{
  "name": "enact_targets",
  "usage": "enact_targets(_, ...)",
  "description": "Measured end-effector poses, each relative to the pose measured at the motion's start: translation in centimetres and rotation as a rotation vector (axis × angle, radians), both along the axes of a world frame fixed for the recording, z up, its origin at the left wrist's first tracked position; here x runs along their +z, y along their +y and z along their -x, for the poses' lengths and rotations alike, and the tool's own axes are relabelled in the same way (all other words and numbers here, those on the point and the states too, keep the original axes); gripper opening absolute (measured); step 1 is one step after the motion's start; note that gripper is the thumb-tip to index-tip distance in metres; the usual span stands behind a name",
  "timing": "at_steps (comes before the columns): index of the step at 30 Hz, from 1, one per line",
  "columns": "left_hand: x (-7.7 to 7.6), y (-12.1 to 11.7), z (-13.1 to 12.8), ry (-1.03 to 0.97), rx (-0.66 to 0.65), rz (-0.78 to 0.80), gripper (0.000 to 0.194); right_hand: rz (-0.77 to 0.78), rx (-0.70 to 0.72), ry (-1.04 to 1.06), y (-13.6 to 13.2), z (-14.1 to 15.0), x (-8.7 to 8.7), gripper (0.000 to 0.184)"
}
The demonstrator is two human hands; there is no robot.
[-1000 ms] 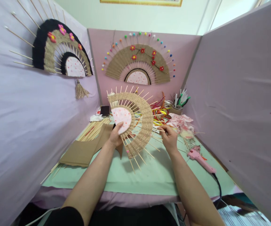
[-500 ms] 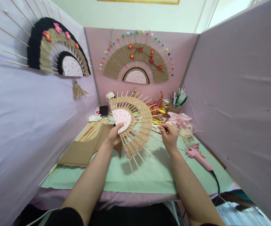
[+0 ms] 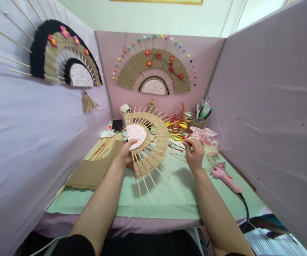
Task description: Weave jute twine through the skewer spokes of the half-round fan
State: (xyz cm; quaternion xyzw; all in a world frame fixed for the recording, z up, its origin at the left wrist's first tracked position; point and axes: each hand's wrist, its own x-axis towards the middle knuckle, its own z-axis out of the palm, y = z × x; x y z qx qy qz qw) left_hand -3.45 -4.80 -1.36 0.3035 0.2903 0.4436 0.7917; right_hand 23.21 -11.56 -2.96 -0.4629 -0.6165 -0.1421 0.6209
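Note:
My left hand [image 3: 128, 151] grips a woven half-round fan [image 3: 162, 137] by its pale dotted centre, thumb on top. The fan is tilted, its curved side to the right. Thin wooden sticks fan out past its tan woven band, and a small pink spot shows near its lower end. To the right of the stick tips, my right hand [image 3: 194, 153] is closed in a pinch. Whatever lies between those fingertips, if anything, is too fine to make out. Beneath the fan, the table's green cover [image 3: 153, 202] shows.
A pink glue gun [image 3: 226, 179] with a black cord lies at right. Brown cardboard [image 3: 86, 174] and loose sticks [image 3: 104, 145] lie at left. Behind are a phone [image 3: 117, 124], coloured strands [image 3: 178, 122] and a tool pot [image 3: 198, 122]. Two finished fans [image 3: 132, 71] hang on the partitions.
The fan has shifted a little left and turned slightly in my left hand. My right hand has drawn slightly right, widening the gap to the stick tips.

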Motion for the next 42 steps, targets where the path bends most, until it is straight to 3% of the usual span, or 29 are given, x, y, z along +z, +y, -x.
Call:
enact_targets(7, 0.0, -0.3, 0.2, -0.024, -0.12, 0.042, 0.027, 0.058, -0.002, 0.074, -0.3, 0.4, 0.4, 0.014)
enact_targets(15, 0.3, -0.7, 0.0, -0.027, -0.02, 0.062, 0.023, 0.126, 0.063, 0.196, -0.2, 0.8, -0.1, 0.017)
enact_targets(22, 0.4, -1.2, -0.6, 0.03, -0.066, 0.071, 0.026, 0.364, 0.239, 0.16, 0.4, 1.2, -0.6, 0.024)
enact_targets(36, 0.7, -0.6, -0.9, 0.074, -0.099, 0.14, 0.021, 0.204, 0.119, 0.199, 0.2, 0.7, -0.5, 0.021)
enact_targets(42, 0.5, 0.4, 1.7, 0.125, -0.161, 0.117, 0.029, 0.139, 0.109, 0.04, 0.0, 0.8, -0.5, 0.024)
